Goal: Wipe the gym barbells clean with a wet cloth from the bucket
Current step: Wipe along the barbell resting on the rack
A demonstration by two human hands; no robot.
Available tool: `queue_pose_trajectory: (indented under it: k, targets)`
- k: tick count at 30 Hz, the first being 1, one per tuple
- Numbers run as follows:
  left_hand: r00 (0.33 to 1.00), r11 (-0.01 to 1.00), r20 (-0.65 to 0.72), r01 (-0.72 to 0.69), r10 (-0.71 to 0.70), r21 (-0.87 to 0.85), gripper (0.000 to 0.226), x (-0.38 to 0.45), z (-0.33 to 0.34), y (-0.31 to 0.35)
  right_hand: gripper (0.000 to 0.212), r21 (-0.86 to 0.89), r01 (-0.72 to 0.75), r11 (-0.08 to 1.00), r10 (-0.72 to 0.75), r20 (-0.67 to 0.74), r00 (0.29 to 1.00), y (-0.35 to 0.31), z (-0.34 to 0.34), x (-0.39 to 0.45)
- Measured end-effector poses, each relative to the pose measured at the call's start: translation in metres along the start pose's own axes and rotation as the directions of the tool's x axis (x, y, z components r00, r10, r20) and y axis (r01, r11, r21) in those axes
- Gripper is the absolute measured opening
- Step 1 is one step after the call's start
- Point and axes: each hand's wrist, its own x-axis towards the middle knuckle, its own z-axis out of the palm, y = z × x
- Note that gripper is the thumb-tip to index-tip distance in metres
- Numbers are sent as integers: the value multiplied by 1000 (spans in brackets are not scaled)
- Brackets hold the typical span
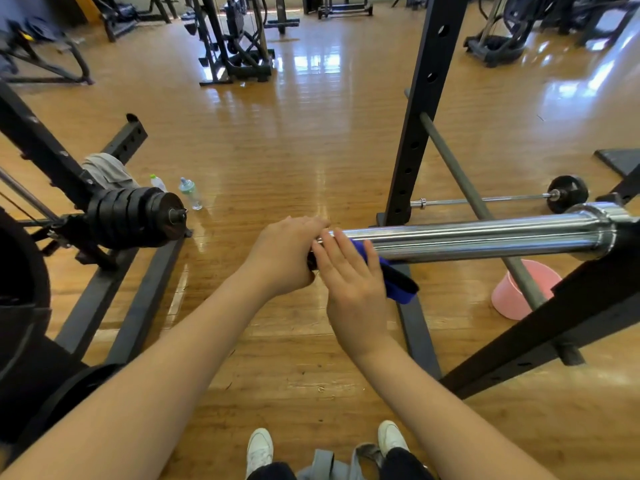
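White sneakers (259, 450) at frame bottom, then both forearms reaching fwd to the barbell sleeve (467, 239), a chrome cylinder resting on the black rack (588, 306) at right. Left hand (282, 256) caps the sleeve's free end, fingers curled over the top, so its grip is closed on the bar end. Right hand (353, 282) lies just beside it w/ fingers fairly straight, pressing the blue cloth (398, 282) against the underside and near side of the sleeve; a flap of cloth hangs below. Pink bucket (519, 292) sits on the wood floor past the rack, well apart from the hands, partly behind a grey diagonal bar.

Step in hand, as I judge it: wiping the sleeve end. To do it well: keep left hand steadying the tip so the sleeve doesn't spin, wrap more cloth round the chrome rather than pressing flat, then slide toward the collar w/ even pressure and rotate to reach the far side. Re-wet at the bucket when the cloth drags.

No readable brands, labels or writing anywhere; two bottles (190, 194) on the floor at left are too small to read.
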Motion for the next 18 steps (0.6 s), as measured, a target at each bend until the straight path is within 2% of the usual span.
queue_pose_trajectory:
  k: [2, 4, 6, 8, 10, 11, 14, 18]
  targets:
    - [1000, 1000, -8, -4, 4, -15, 48, -1, 2, -1, 38, 12, 36, 999, -36, 49, 998, -2, -2, 2]
    - [1000, 1000, 30, -3, 3, -14, 60, 0, 0, -1, 39, -3, 58, 998, -57, 75, 995, 10, -10, 0]
    - [997, 1000, 78, -8, 6, 22, 76, 0, -2, -4, 41, -38, 4, 999, -2, 56, 998, 27, -23, -5]
    - [995, 991, 95, -28, 15, 133, 93, -4, -3, -6, 45, -65, -56, 996, 57, 10, 998, 45, -35, -9]
    - [999, 966, -18, -44, 50, 253, 106, -14, 2, -8, 52, -61, -96, 994, 94, -27, 995, 56, -41, -12]
    - [995, 965, -85, -34, 58, 262, 111, -19, 7, -10, 54, -57, -125, 991, 123, -40, 992, 56, -41, -13]
    - [969, 986, -245, 5, 37, 168, 114, -33, 28, -17, 50, -61, -185, 981, 181, -58, 982, 35, -29, -8]
    - [943, 999, -330, 48, -53, -23, 105, -36, 39, -16, 40, -27, -42, 999, 44, 71, 997, -14, -6, 9]
